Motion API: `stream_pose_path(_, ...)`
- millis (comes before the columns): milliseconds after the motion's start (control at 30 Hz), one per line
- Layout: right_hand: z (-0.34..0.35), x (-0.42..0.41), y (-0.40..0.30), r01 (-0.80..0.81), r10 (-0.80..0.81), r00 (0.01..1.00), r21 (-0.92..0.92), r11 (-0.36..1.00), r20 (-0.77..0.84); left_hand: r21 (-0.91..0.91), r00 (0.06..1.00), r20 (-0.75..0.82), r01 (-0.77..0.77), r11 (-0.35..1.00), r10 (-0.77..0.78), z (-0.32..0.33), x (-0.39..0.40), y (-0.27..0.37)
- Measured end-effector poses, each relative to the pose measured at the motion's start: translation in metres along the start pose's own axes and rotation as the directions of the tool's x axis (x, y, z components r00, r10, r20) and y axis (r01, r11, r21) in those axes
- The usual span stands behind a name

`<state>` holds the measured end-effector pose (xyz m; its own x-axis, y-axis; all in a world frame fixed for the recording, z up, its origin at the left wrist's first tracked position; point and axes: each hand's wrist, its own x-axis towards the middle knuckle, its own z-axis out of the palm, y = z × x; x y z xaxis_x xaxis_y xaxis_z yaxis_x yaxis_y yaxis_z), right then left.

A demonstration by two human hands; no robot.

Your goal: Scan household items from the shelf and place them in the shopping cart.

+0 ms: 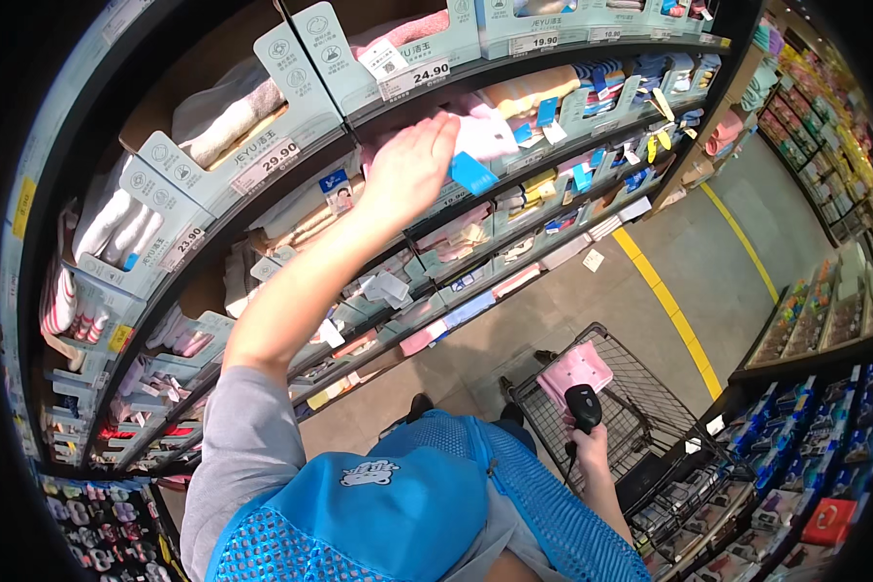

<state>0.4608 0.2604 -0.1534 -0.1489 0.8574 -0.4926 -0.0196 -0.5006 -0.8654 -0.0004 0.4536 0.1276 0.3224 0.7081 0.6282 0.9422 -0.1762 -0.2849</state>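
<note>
My left hand (416,156) reaches into the shelf at a folded pale pink and white towel (486,134). Its fingers lie together and stretched out; the palm side is hidden, so a hold cannot be made out. From that towel hangs a blue tag (473,173), just right of the hand. Lower right, my right hand (589,444) grips a black handheld barcode scanner (583,407). Beyond the scanner, a pink towel with small dark marks (573,367) lies at the far end of a wire shopping cart (626,396).
Tiered shelving holds boxed towels (233,116) with price labels along its edges. A striped yellow towel (531,91) lies right of my left hand. Yellow floor tape (658,298) crosses the aisle. Racks of packaged goods (793,444) stand at the right, beside the cart.
</note>
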Motion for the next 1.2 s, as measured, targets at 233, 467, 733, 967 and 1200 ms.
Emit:
stream_pose_path(233,0.035,0.004,-0.063,0.122,-0.115,0.992,0.278,0.953,-0.043,-0.840,0.880,0.423,0.470,0.270,-0.217,-0.097,-0.036,0.046)
stream_pose_path(467,0.103,0.005,-0.154,-0.052,-0.203,0.935,0.679,0.733,0.291,-0.195,0.673,0.699,0.504,-0.842,0.241,-0.096,-0.115,0.076)
stream_pose_path(733,0.157,-0.048,-0.205,0.156,-0.350,0.853,0.451,0.879,0.387,-0.094,0.608,0.762,0.445,-0.891,0.223,-0.112,-0.173,0.083)
stream_pose_path(967,0.180,-0.049,-0.225,0.091,-0.250,0.908,0.423,0.901,0.336,-0.279,0.630,0.773,0.446,-0.851,0.077,-0.116,-0.202,0.097)
stream_pose_path(1200,0.207,-0.039,-0.222,-0.068,-0.145,0.929,0.544,0.836,0.340,-0.439,0.608,0.782,0.384,-0.812,-0.135,-0.121,-0.201,0.109)
